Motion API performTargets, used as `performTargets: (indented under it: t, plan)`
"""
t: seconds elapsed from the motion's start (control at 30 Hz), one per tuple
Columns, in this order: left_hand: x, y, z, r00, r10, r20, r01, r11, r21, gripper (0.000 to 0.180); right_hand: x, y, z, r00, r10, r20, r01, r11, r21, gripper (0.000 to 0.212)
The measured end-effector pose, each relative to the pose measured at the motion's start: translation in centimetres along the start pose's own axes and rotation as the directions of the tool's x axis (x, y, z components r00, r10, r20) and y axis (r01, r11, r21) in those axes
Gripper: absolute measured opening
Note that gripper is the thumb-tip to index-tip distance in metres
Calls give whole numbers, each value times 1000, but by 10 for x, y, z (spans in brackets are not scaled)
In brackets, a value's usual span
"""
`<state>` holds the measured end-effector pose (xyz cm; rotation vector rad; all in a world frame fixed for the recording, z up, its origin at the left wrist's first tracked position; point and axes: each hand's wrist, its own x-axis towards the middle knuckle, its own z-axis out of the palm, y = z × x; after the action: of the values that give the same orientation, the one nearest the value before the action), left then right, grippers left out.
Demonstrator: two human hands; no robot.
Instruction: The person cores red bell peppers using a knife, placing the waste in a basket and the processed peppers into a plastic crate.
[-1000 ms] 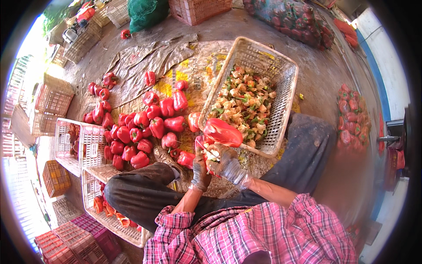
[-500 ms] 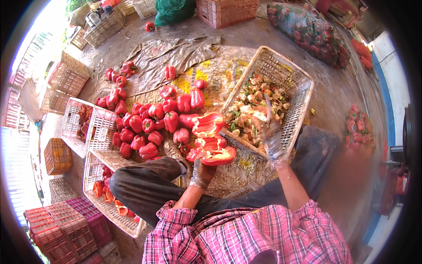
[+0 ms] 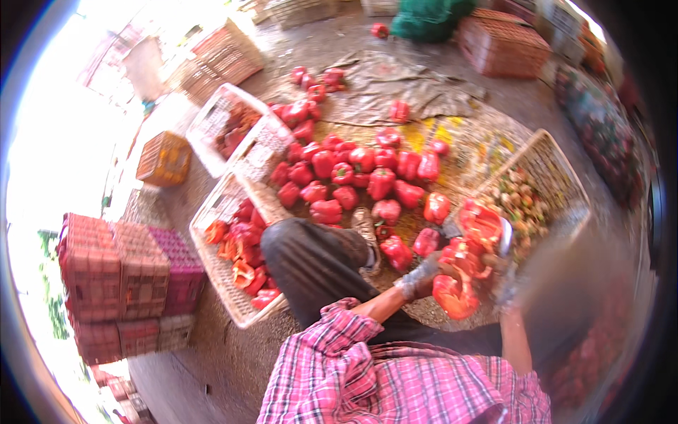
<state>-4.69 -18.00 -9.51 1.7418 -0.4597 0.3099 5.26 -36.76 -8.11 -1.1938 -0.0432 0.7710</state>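
Note:
My gloved left hand [image 3: 424,275] is closed on a red bell pepper [image 3: 455,298] that is cut open, its hollow inside facing up. The pepper's opened parts spread upward between my two hands. My right hand [image 3: 504,279], gloved and smeared by motion, is at the pepper's right side. A knife [image 3: 506,237] with a pale curved blade rises from that hand, close against the pepper. Just beyond lies a crate [image 3: 575,187] of cut-out pepper cores [image 3: 526,205]. Whole red peppers [image 3: 381,184] are heaped on the ground to the left of my hands.
Left of my knee stands a white crate [image 3: 201,233] of opened red peppers [image 3: 247,247]. Another white crate [image 3: 201,134] adjoins it. Stacked red and purple crates [image 3: 92,268] stand at the far left. A dirty cloth [image 3: 395,85] lies beyond the heap, near a green sack [image 3: 431,18].
The view has turned leftward, so the scene sits farther right. My right hand has come back from above the core crate to the opened pepper. My left hand keeps its hold.

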Motion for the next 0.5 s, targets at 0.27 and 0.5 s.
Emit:
performTargets:
  t: [0.27,0.5]
  plan:
    - [-8,69,-76,983,-1,-184,9,999,40,9,4,-38,39,950,227,215,-215,974,-78,42]
    - [-111,196,-256,370,-457,-809,539,815,-214,32,7,-66,85,989,146,-30,-147,927,-345,40]
